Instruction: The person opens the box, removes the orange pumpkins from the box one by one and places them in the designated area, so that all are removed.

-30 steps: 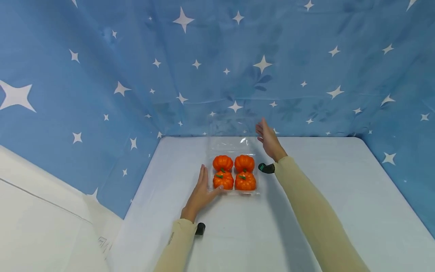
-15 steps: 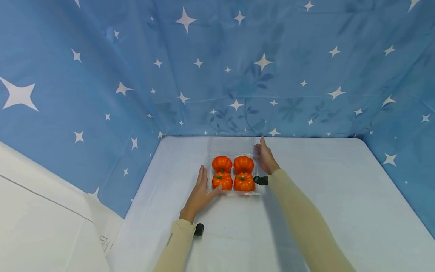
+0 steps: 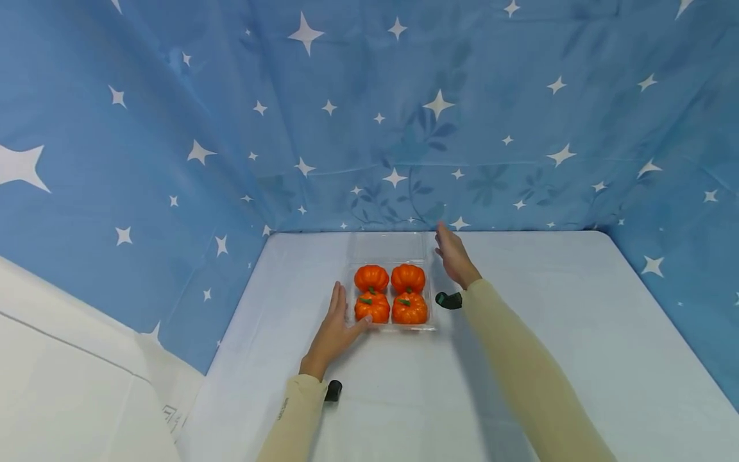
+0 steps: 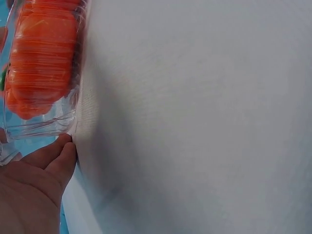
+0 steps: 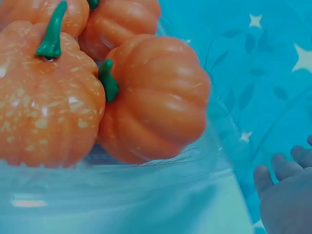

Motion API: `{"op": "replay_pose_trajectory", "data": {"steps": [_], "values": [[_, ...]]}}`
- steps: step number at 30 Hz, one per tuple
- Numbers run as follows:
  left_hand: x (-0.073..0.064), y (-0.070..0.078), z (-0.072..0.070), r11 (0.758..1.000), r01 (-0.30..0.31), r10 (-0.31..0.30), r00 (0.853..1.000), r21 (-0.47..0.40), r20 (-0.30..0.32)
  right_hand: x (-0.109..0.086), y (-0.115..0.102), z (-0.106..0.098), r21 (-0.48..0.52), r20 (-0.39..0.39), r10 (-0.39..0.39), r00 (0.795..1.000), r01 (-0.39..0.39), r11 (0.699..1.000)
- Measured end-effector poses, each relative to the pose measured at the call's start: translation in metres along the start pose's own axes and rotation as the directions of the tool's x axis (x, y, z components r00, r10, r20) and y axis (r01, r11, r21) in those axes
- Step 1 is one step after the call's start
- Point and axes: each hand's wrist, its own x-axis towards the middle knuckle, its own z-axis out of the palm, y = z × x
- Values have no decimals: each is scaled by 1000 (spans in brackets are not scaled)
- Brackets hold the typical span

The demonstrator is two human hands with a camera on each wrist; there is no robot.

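A clear plastic clamshell box (image 3: 401, 328) lies on the white table with its see-through lid (image 3: 388, 247) folded back toward the curtain. Orange toy pumpkins (image 3: 409, 309) with green stems fill it in two rows of two. My left hand (image 3: 331, 337) lies along the box's left side, fingers straight, thumb at the front edge. In the left wrist view its fingertips (image 4: 67, 141) are right at the bottom corner of the box. To the right of the lid, my right hand (image 3: 454, 255) is held with straight fingers, holding nothing; in the right wrist view, its fingers (image 5: 285, 168) show apart from the pumpkins.
A blue curtain (image 3: 346, 128) with white stars encloses the back and sides of the table (image 3: 577, 321). White sheeting (image 3: 69, 372) hangs at the left. A dark wrist camera (image 3: 448, 300) sits at the right cuff, another dark camera (image 3: 333, 391) at the left.
The lid, raised a second ago, has gone down backward toward the table. My right hand came down with it, then moved slightly up and away. My left hand stays at the box.
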Motion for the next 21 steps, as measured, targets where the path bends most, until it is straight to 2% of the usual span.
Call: {"op": "replay_pose_trajectory", "data": {"steps": [1,4,6,7,10,13,14,18,21], "values": [[0,0,0,1000,-1,1,1000,-3,1,-2,-2,0,-19,12,-22,1000,22,1000],[0,0,-1,1000,0,0,1000,-7,5,-9,-8,2,-160,84,-90,992,102,982],[1,-1,-1,1000,-1,1,1000,-5,7,-15,-10,6,-292,162,-129,978,172,941],[1,-1,0,1000,1,-1,1000,-1,7,-18,-11,8,-357,208,-145,967,213,910],[2,-2,0,1000,-4,4,1000,3,4,-28,-11,17,-541,347,-161,924,338,770],[2,-2,0,1000,-5,5,1000,2,6,-36,-5,23,-650,457,-137,879,435,623],[2,-1,0,1000,-6,6,1000,0,4,-38,-3,26,-670,484,-123,867,457,585],[0,-1,0,1000,4,-4,1000,-11,7,-43,11,28,-716,550,-62,833,508,478],[0,1,-1,1000,-1,1,1000,-8,4,-45,22,27,-724,570,-88,817,550,416]]}}
